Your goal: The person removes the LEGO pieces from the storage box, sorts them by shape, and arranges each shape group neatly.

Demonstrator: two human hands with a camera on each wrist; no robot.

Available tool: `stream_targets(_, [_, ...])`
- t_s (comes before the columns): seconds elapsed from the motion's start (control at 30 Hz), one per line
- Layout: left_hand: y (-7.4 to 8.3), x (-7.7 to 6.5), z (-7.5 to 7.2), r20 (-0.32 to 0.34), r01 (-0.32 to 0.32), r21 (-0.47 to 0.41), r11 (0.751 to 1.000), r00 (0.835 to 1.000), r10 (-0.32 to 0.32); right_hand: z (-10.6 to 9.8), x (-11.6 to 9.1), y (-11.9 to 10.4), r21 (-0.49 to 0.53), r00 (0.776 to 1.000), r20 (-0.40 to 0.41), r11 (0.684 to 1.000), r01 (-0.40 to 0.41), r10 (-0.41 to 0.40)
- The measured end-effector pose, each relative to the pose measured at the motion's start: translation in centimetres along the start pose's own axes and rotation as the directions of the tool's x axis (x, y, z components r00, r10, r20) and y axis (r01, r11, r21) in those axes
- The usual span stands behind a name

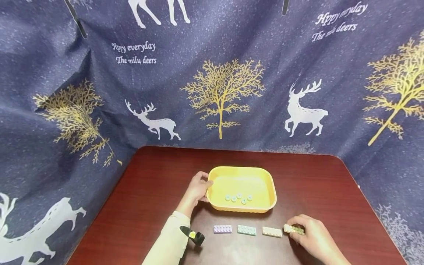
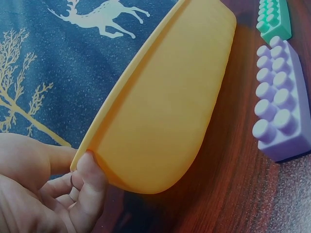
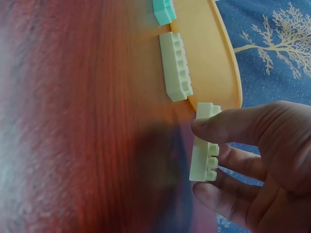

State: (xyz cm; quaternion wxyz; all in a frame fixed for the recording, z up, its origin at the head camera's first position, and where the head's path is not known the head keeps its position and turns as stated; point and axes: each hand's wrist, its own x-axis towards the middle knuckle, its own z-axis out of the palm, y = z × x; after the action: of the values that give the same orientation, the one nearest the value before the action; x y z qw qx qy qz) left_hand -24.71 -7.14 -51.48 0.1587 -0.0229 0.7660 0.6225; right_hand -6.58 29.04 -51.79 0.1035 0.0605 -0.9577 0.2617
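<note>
At its left end, a yellow plastic tray (image 1: 215, 206) has its rim pinched between the thumb and fingers of my left hand (image 1: 197, 187). The left wrist view shows the thumb against the tray's outer wall (image 2: 160, 116). My right hand (image 1: 311, 233) holds a pale yellow-green toy building brick (image 3: 199, 162) between thumb and fingers, with part of its studs hidden by the thumb. To its left on the table lie a cream brick (image 1: 272, 232), a mint-green brick (image 1: 246, 230) and a purple brick (image 1: 222, 229), in a row in front of the tray.
Several small pale ring-shaped pieces (image 1: 239, 196) lie inside the tray. Everything stands on a dark red-brown wooden table (image 1: 159, 173). A blue cloth (image 1: 225, 44) printed with deer and trees hangs behind it and at both sides.
</note>
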Motion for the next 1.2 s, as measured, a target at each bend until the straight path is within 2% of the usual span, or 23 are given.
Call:
stream_targets(0.3, [0.0,0.0,0.0,-0.001,-0.002,-0.005,1.000,1.000,0.002,0.6,-0.7,1.0,-0.023,0.993,-0.058,0.995,0.099,-0.101])
stream_targets(0.57, [-0.1,0.0,-0.1,-0.003,-0.002,-0.010,1.000,1.000,0.002,1.0,-1.0,1.4,-0.055,0.998,-0.017,0.997,0.054,-0.055])
stream_targets(0.83, [0.1,-0.3,-0.1,0.003,0.002,-0.024,1.000,1.000,-0.002,1.6,-1.3,1.9,-0.030,0.989,-0.070,0.991,0.132,-0.134])
stream_targets(1.2, [0.3,-0.3,-0.2,0.002,0.004,-0.012,1.000,1.000,-0.004,1.6,-1.5,2.1,-0.087,0.982,-0.106,0.985,0.148,-0.157])
